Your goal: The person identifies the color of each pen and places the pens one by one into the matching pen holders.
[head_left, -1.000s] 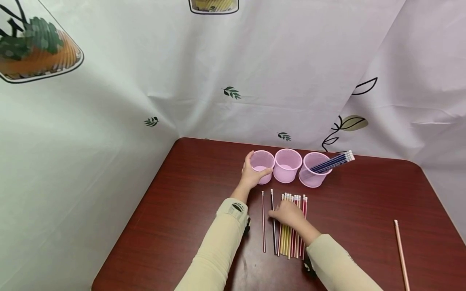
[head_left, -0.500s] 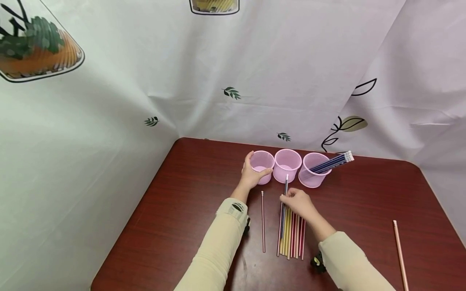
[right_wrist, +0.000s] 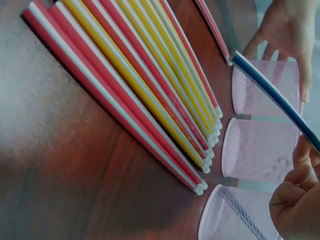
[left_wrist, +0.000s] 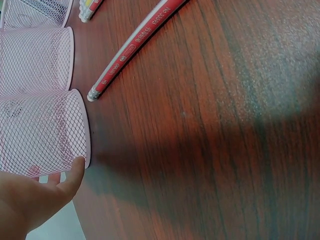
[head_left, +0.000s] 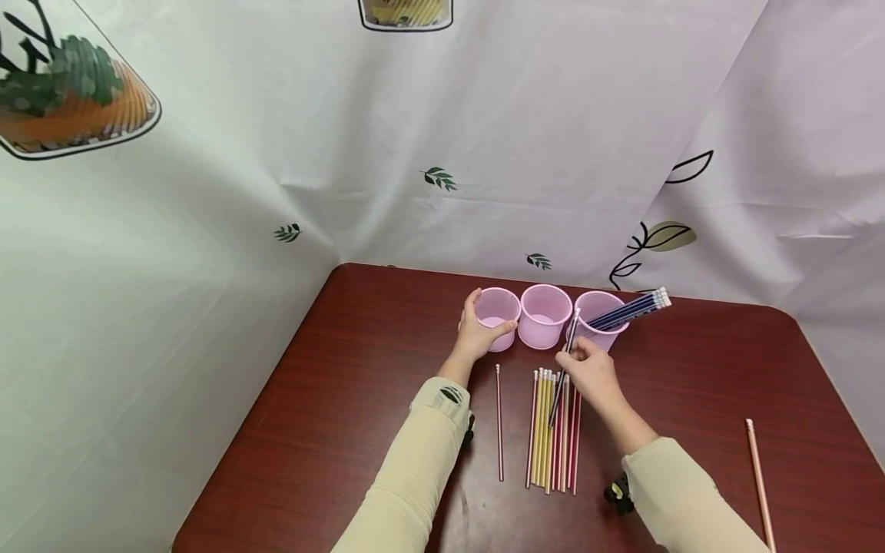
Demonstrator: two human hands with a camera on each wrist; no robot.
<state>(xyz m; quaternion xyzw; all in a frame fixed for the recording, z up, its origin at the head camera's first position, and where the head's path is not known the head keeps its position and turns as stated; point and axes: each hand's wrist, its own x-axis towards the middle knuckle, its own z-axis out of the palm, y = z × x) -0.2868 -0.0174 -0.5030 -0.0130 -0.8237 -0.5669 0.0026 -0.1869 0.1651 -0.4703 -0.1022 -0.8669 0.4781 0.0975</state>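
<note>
Pink mesh on all three: left cup [head_left: 499, 303], middle cup [head_left: 544, 326], right cup [head_left: 608, 338], lined up near the far edge of the tabletop [head_left: 373, 407]. Head view: left hand [head_left: 475, 336] wraps the left cup, thumb near side, fingers far-left side, probably to steady it. Right hand [head_left: 592, 372] pinches a dark blue pencil [head_left: 557, 399], white tip up, above the pencil row [head_left: 545, 445]. Blue bundle [head_left: 625, 311] slants rightward in the right cup, apparently because it's taller than the cup. Row tips all face the cups, likely for easy pickup. Red pencil [head_left: 499, 422] alone left of the row; pale pencil [head_left: 760, 484] well apart at right, reason unclear.

Left wrist: thumb at the cup's rim, fingers partly hidden; grip looks light. Red pencil nearby, untouched, white tip toward cups.

Right wrist: dark blue pencil gripped partway along, probably for control; its free end crosses over the left cup from this angle, contact unlikely. Reds and yellows lie mixed, side by side. Blue bundle shows through right cup's mesh.
</note>
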